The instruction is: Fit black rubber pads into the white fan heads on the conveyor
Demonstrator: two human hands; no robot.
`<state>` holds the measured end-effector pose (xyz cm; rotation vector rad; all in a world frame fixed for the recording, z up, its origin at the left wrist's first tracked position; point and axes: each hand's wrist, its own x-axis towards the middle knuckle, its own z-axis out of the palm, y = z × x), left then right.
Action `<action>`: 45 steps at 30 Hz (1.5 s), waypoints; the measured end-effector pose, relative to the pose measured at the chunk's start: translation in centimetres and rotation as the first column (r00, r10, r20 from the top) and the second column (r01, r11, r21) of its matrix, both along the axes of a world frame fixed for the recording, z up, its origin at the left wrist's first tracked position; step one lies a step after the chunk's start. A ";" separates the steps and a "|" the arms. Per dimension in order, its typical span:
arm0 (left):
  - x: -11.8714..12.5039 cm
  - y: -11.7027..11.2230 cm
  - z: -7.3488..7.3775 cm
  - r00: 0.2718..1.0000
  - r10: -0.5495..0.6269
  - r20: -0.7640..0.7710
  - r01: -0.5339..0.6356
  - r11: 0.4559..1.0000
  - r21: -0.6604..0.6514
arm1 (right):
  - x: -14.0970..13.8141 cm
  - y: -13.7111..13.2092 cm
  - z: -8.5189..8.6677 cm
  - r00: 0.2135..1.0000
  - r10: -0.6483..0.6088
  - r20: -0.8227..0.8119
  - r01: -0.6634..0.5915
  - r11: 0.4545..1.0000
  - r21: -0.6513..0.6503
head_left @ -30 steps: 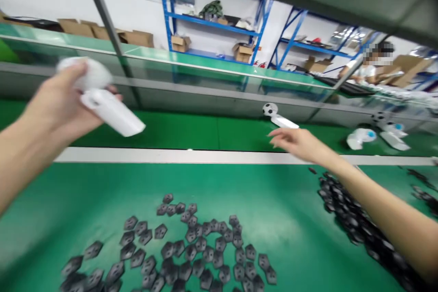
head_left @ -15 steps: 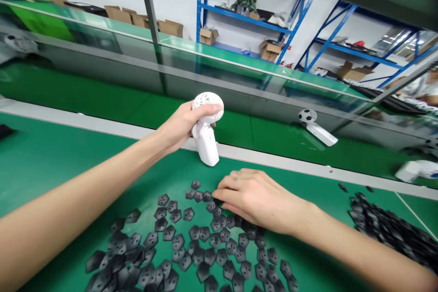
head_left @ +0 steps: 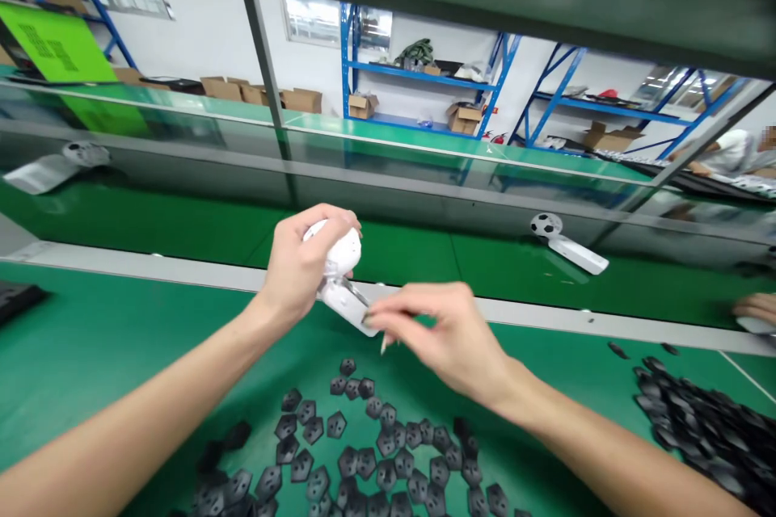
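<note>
My left hand is shut around the round white head of a small white handheld device, whose white handle slants down to the right. My right hand pinches a small dark piece against the handle's lower end. The piece is partly hidden by my fingertips. Below my hands, on the green work mat, lies a loose pile of dark pentagonal pieces.
A second dark heap lies at the right of the mat. Past a grey rail, a green belt carries a soccer-ball-patterned device. Another person's hand shows at the right edge. A dark tray sits at the left.
My right hand has risen from the pile to the device's handle. My left hand has tilted the device, bringing the handle's lower end to the right.
</note>
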<state>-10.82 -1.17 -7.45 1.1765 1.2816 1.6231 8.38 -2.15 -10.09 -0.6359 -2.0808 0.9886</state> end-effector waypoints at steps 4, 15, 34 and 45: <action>1.0 -0.9 -1.1 0.999 -0.016 -0.041 0.022 0.989 0.144 | -1.1 0.8 2.2 0.885 -0.257 -0.389 0.061 0.890 -0.451; 1.5 -1.4 -1.8 0.976 -0.064 -0.209 0.139 0.919 0.368 | -1.5 0.5 1.8 0.880 -0.229 -0.416 -0.059 0.817 -0.574; 2.2 -2.1 -0.8 0.897 -0.149 -0.415 0.340 0.833 0.437 | 0.7 0.6 3.2 0.977 -0.007 -0.212 -0.124 0.792 -0.598; 2.4 -2.3 -1.5 0.939 -0.210 -0.272 0.310 0.859 0.407 | 1.0 0.2 0.8 0.993 -0.110 -0.038 0.106 0.990 -0.091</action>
